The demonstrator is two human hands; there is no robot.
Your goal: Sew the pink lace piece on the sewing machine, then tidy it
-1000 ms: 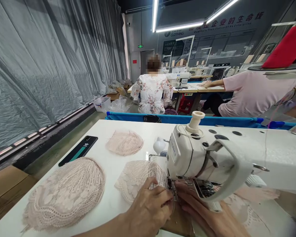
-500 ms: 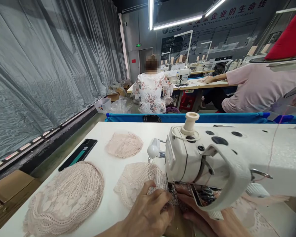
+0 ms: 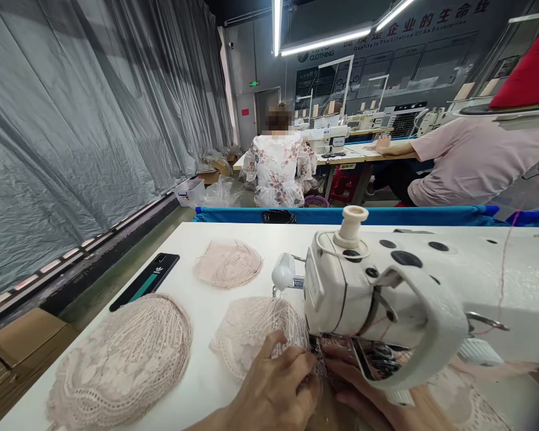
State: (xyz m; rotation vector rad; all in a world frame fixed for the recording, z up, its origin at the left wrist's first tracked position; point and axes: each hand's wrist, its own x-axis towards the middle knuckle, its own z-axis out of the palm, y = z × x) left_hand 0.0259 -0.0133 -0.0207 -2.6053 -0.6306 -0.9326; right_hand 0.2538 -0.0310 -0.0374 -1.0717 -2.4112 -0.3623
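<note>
A white sewing machine stands on the white table. A pale pink lace piece lies under its needle area. My left hand rests on this lace with fingers curled and pressed onto it, just left of the presser foot. My right hand lies below the machine head, fingers pressed on the lace, partly hidden by the machine's guard. A larger stack of pink lace pieces sits to the left, and a smaller lace piece lies farther back.
A black phone lies near the table's left edge. A blue fabric trough runs along the far edge. Two other people sit at sewing tables beyond, one in a floral top, one in pink. Cardboard boxes stand at lower left.
The view shifted slightly down and left, then back. Both hands stay pressed on the lace at the needle, moving very little.
</note>
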